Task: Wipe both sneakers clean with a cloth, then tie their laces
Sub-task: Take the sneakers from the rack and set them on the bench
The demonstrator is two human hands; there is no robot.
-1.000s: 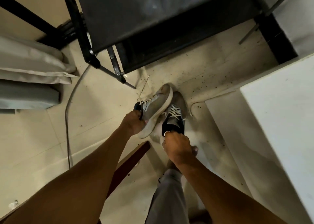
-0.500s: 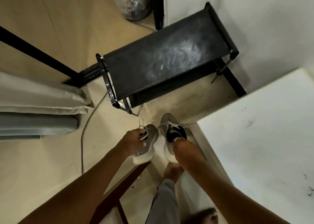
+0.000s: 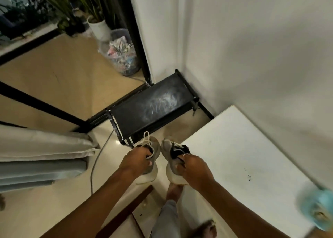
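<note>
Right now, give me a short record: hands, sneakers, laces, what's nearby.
left hand: grips left sneaker at its opening
right hand: grips right sneaker at its opening
sneakers: side by side, toes pointing away from the person
laces: white, look untied
nearby: black rack beyond, white table to the right

No text, label, brand, number or sign can be read. The left sneaker (image 3: 156, 146) and right sneaker (image 3: 166, 146) show no legible marking. Printed scraps in the clear bin (image 3: 132, 68) are too blurred to read.
</note>
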